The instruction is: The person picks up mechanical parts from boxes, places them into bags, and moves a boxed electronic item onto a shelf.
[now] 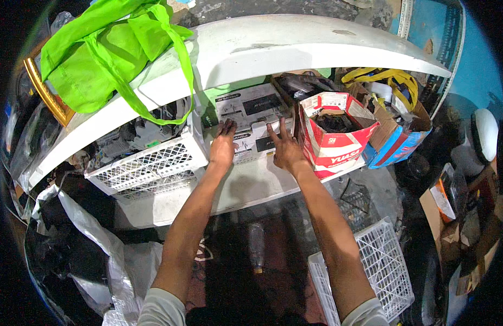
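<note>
A white and grey cardboard box point(241, 111) with dark printed panels sits on the lower shelf, beneath the white tabletop point(273, 41). My left hand point(224, 145) rests against its front left part, fingers stretched forward and thumb apart. At the front right of the box, my right hand point(287, 148) touches it with its fingers spread. Neither hand is closed around anything. Just right of my right hand stands an open red and white carton point(338, 144) with dark contents. Left of my left hand is a white plastic crate point(153, 165) of mixed parts.
A bright green bag point(107, 60) lies on the tabletop, its strap hanging over the edge. A blue cardboard box point(398, 146) with yellow straps stands farther right. On the floor are a white lattice crate point(384, 266), a clear bottle point(256, 244) and a silvery sack point(94, 233).
</note>
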`<state>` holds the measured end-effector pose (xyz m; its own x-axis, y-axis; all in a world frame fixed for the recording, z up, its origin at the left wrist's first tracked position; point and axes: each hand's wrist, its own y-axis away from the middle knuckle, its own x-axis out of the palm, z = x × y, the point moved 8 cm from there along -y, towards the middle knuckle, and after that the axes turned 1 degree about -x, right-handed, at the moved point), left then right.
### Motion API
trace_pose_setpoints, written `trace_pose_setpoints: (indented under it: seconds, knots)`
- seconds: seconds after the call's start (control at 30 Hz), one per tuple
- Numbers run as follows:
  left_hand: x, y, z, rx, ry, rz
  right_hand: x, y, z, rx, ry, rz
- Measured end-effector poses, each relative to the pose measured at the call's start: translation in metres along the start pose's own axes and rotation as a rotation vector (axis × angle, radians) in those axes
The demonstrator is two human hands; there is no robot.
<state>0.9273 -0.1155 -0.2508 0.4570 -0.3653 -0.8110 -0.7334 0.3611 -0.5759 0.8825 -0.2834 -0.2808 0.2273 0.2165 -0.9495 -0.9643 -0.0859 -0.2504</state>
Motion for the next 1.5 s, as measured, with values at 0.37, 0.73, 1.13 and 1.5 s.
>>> trace_pose_setpoints:
  seconds: [0.37, 0.73, 1.13, 1.5]
  knots:
    - [0.017, -0.032, 0.021, -0.113, -0.061, 0.022, 0.019, -0.042, -0.003, -0.007, -0.007, -0.089]
    - [0.005, 0.042, -0.029, -0.029, -0.096, 0.043, 0.121, 0.112, 0.046, -0.293, -0.546, 0.248]
    - [-0.02, 0.277, -0.047, 0.002, 0.314, 1.201, 0.021, 0.287, 0.046, 0.221, -0.622, 0.373]
    - [-0.316, 0.218, -0.203, 0.175, 0.511, 1.566, -0.262, 0.635, 0.109, 1.199, -0.664, 0.546]
